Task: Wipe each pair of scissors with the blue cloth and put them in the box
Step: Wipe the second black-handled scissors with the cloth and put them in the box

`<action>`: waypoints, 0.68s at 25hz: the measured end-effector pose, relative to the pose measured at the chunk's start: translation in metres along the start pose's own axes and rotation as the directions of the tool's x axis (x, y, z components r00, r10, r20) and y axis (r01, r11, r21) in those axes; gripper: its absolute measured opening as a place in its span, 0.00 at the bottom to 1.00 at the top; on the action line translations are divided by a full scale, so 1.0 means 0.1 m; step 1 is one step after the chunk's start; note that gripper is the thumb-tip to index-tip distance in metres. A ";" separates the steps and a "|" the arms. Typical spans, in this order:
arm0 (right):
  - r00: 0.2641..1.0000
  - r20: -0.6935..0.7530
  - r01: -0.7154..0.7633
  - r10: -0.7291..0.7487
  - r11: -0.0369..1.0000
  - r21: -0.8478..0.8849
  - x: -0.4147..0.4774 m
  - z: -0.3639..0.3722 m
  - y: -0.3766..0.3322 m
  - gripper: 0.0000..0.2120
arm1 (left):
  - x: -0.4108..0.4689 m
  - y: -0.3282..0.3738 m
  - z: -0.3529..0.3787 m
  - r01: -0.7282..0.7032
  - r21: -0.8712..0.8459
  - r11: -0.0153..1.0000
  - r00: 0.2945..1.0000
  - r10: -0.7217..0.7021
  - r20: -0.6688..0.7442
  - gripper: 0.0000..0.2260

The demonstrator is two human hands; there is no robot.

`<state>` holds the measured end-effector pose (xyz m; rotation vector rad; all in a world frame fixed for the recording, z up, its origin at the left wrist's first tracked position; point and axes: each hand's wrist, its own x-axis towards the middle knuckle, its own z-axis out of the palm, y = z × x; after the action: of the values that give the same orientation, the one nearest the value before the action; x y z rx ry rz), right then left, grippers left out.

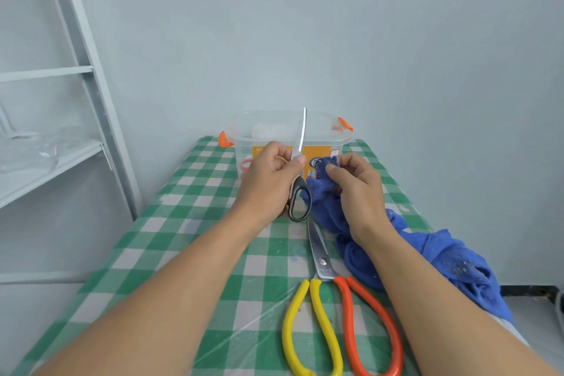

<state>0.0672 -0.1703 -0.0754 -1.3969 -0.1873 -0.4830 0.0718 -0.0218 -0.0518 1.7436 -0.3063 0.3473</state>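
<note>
1. Table [183, 223]: green-and-white check cover under clear film, running from 6 o'clock away to 12.
2. Big scissors [320, 262]: lying flat on the table at 5 o'clock, blades closed and pointing to 12. One handle loop is yellow, the other orange, both towards the person.
3. Cloth [451, 256]: blue and crumpled. The bulk is heaped at 3 to 4 o'clock, spilling over the table's right edge, just beside the big scissors' blades. One end rises to the right hand.
4. Right hand [357, 189]: raised above the table centre at 1 o'clock, fingers and thumb curled and pinching the cloth's upper end.
5. Left hand [268, 180]: raised at 11 o'clock, level with the right hand and near it. It grips the black scissors round the middle, thumb against the blades' base.
6. Black scissors [300, 198]: held upright and closed, blade tip to 12 and in front of the box. The black handle loop hangs below the left hand, touching the cloth.
7. Box [265, 131]: clear plastic, orange clips at both ends, orange label on the near wall. It stands at the table's far end, 12 o'clock, with no lid on. A pink loop [245, 164] shows through its left wall.
8. Shelf [45, 168]: grey metal frame at 9 o'clock, off the table.
</note>
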 end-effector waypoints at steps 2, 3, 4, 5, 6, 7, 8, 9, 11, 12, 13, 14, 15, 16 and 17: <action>0.999 0.009 -0.043 0.043 0.999 0.029 0.02 -0.01 0.02 0.08 | 0.03 -0.01 0.00 0.037 -0.068 0.997 0.997 -0.033 0.067 0.08; 0.997 0.026 -0.067 0.066 0.997 0.040 0.03 -0.01 0.03 0.07 | 0.04 -0.02 0.01 0.072 -0.095 0.993 0.994 -0.063 0.094 0.08; 0.996 0.044 -0.082 0.080 0.996 0.047 0.03 -0.01 0.03 0.06 | 0.05 -0.04 0.02 0.095 -0.099 0.991 0.992 -0.086 0.097 0.08; 0.995 0.053 -0.083 0.081 0.995 0.046 0.02 0.00 0.03 0.05 | 0.07 -0.06 0.03 0.103 -0.086 0.991 0.992 -0.096 0.079 0.08; 0.996 0.058 -0.076 0.074 0.996 0.042 0.03 0.00 0.03 0.04 | 0.08 -0.09 0.05 0.096 -0.063 0.993 0.994 -0.093 0.050 0.08; 0.996 0.066 -0.068 0.065 0.997 0.031 0.03 0.00 0.04 0.04 | 0.09 -0.10 0.08 0.076 -0.028 0.997 0.997 -0.075 0.019 0.08; 0.994 0.091 -0.070 0.068 0.997 0.020 0.03 0.00 0.04 0.04 | 0.10 -0.10 0.10 0.042 0.022 0.999 0.999 -0.042 -0.012 0.09; 0.989 0.130 -0.077 0.075 0.997 0.012 0.02 0.01 0.04 0.04 | 0.10 -0.10 0.13 0.001 0.076 0.997 0.999 0.002 -0.037 0.09; 0.976 0.201 -0.088 0.084 0.996 0.012 0.01 0.02 0.05 0.07 | 0.09 -0.09 0.18 -0.072 0.136 0.988 0.994 0.083 -0.074 0.09; 0.974 0.214 -0.087 0.081 0.996 0.018 0.01 0.02 0.06 0.08 | 0.09 -0.09 0.21 -0.080 0.118 0.990 0.993 0.090 -0.079 0.09; 0.974 0.216 -0.079 0.073 0.997 0.021 0.01 0.03 0.06 0.07 | 0.09 -0.10 0.21 -0.065 0.075 0.995 0.995 0.071 -0.071 0.08; 0.975 0.215 -0.063 0.058 0.998 0.019 0.00 0.04 0.06 0.07 | 0.10 -0.10 0.22 -0.038 0.019 0.999 0.998 0.039 -0.050 0.08; 0.975 0.217 -0.045 0.043 0.999 0.006 0.00 0.04 0.06 0.07 | 0.10 -0.11 0.21 -0.004 -0.034 0.999 1.000 0.004 -0.023 0.08; 0.975 0.220 -0.030 0.032 0.999 -0.010 0.01 0.04 0.07 0.08 | 0.11 -0.11 0.19 0.032 -0.077 0.996 0.999 -0.032 0.005 0.09; 0.974 0.225 -0.016 0.021 1.000 -0.027 0.02 0.04 0.09 0.06 | 0.12 -0.11 0.17 0.068 -0.116 0.991 0.997 -0.064 0.033 0.12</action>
<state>0.0733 -0.1659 -0.0818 -1.4756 -0.3531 -0.3112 0.0880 -0.0366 -0.0607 1.6405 -0.2840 0.2512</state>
